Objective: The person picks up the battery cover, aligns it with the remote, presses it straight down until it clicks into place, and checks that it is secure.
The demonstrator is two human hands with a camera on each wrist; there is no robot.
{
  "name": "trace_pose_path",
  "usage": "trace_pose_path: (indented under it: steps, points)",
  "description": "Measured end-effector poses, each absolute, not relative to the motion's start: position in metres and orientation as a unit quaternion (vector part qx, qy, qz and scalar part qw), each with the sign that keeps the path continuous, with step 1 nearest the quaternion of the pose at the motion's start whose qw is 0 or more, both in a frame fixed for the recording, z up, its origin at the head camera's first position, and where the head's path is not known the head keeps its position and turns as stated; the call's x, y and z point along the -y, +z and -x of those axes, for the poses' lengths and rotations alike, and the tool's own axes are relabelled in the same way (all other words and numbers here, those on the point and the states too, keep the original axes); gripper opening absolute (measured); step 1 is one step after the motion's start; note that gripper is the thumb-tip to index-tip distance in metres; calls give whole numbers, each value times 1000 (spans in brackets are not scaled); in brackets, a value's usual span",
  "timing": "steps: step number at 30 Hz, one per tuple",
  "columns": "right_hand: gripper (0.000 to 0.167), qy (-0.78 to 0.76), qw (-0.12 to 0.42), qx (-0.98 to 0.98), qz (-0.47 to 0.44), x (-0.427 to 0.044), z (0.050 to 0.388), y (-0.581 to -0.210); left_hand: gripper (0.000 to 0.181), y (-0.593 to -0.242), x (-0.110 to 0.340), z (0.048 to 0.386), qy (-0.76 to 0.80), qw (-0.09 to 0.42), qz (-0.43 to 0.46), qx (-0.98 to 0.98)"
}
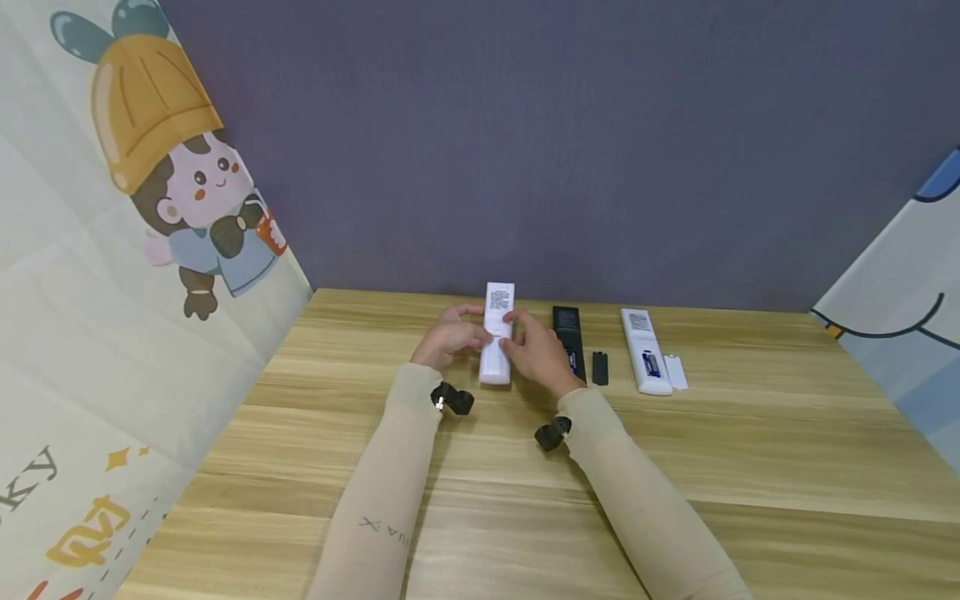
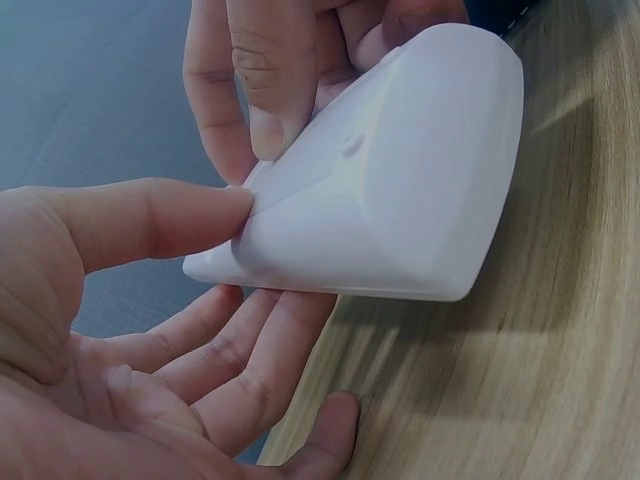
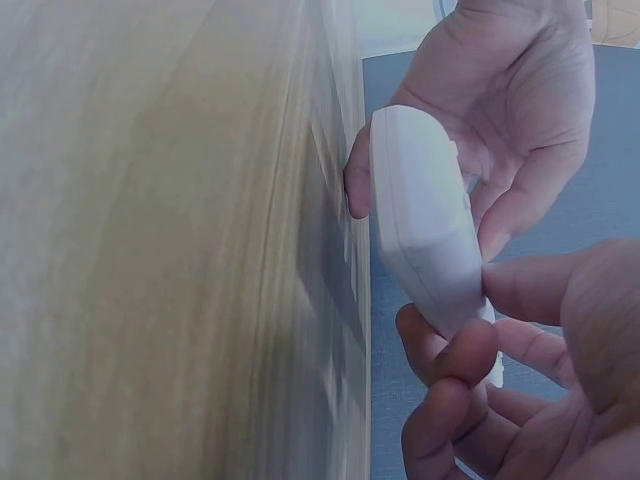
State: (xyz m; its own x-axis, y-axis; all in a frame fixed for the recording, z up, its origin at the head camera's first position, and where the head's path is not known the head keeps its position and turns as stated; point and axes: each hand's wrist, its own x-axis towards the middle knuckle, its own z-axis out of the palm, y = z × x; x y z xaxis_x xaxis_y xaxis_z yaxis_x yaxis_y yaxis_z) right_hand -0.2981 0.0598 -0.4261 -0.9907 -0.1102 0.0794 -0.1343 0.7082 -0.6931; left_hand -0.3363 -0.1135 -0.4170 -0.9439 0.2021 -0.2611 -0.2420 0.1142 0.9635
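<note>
Left hand (image 1: 447,340) grips a white remote (image 1: 498,327), fingers partly curled; right hand (image 1: 542,352) likewise. Only the head view shows the remote's printed label (image 1: 498,300).

A dark panel (image 1: 555,150) stands behind the wood-grained table (image 1: 495,517), between a cartoon-printed left sheet (image 1: 90,350) and a printed right sheet (image 1: 900,283).

unreadable print (image 1: 498,300) on held remote (image 1: 495,364), black remote (image 1: 567,323) partly hidden

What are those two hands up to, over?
Left hand, right hand: both gripping long white plastic remote, printed back showing. Slim black plastic remote close beside right hand. Nothing seen blocking.
</note>
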Motion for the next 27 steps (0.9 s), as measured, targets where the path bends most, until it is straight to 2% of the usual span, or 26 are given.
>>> trace_pose_path:
  steps: [12,27]
  points:
    - [41,377,16,924,-68,-60,300,-428,66,-418,112,336,665,163,10,-728]
    - [43,365,37,930,-36,-29,254,-436,66,-418,134,304,645,181,-31,-742]
